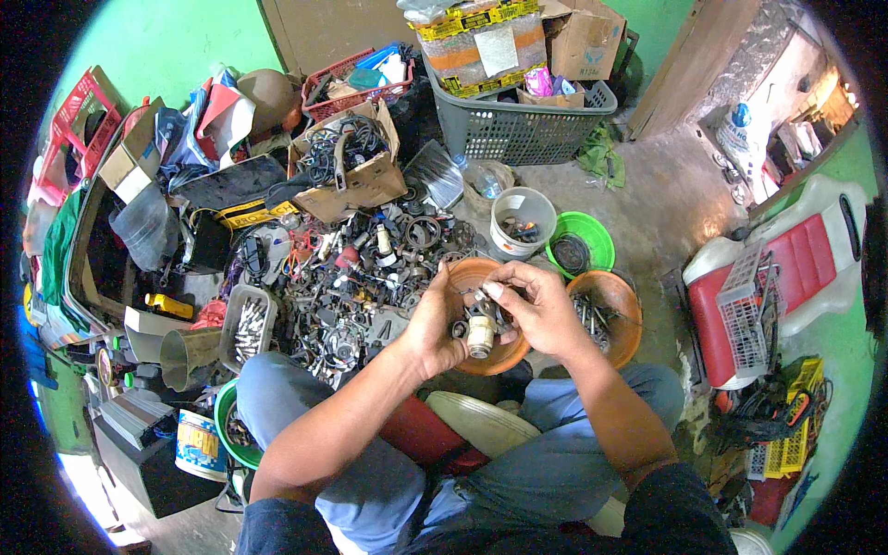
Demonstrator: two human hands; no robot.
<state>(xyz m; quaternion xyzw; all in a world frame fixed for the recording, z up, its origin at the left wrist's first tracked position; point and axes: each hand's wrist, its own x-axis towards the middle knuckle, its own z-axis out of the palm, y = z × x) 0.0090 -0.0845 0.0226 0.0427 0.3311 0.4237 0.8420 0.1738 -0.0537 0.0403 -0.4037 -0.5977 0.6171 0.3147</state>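
A small metal part with a cream-coloured cylindrical end [480,335] is held between my two hands, above an orange-brown basin [511,357]. My left hand [433,326] is curled round its left side, the thumb near the cylinder. From the right, my right hand [536,307] pinches the upper metal portion between thumb and fingers. My fingers cover much of the part, so its exact kind cannot be made out. A wide heap of mixed metal parts [370,277] spreads over the floor just left of and beyond my hands.
Right of the basin stand a second orange basin [632,305] of metal pieces, a bright green basin [606,231] and a white bucket [499,242]. A grey tray [228,351] of pale pieces is at left. Behind is a large grey basket [453,111]; a red-white seat [803,264] is far right.
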